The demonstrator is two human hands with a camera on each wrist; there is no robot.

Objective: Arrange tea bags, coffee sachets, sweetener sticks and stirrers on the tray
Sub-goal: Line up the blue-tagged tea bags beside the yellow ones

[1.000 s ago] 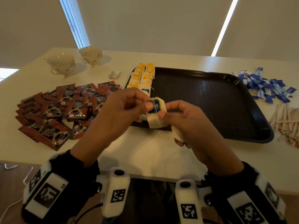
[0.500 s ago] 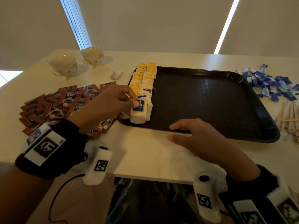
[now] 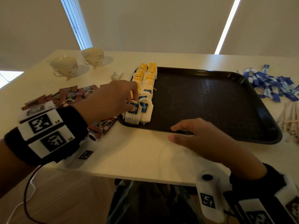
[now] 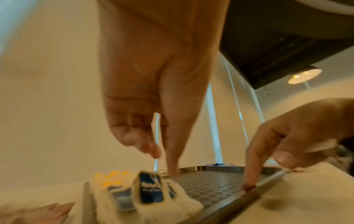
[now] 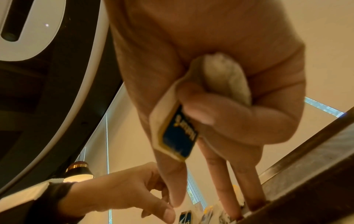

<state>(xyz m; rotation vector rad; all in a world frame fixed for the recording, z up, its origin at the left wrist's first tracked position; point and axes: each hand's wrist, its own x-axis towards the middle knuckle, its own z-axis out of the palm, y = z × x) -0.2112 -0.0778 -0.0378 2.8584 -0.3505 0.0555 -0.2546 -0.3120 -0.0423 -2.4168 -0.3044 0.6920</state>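
Two rows of tea bags (image 3: 146, 81) with yellow and blue tags stand along the left side of the black tray (image 3: 210, 101). My left hand (image 3: 135, 102) is at the nearest blue-tagged tea bag (image 3: 132, 115); its straight fingertips (image 4: 173, 172) touch the bag's top without pinching it. My right hand (image 3: 174, 133) rests two straight fingers (image 5: 224, 201) on the tray's near rim. Its other fingers curl round a spare tea bag (image 5: 226, 78) in the palm, which the head view hides.
Brown coffee sachets (image 3: 71, 96) lie spread left of the tray. Blue sweetener sticks (image 3: 271, 84) and wooden stirrers (image 3: 289, 120) are to its right. Two cups (image 3: 63, 65) and a small white scrap (image 3: 116, 75) sit at the back left.
Both hands held a tea bag over the table's front. The left hand carried it to the near end of the tray's rows and loosened its hold. The right hand dropped to the tray's rim.
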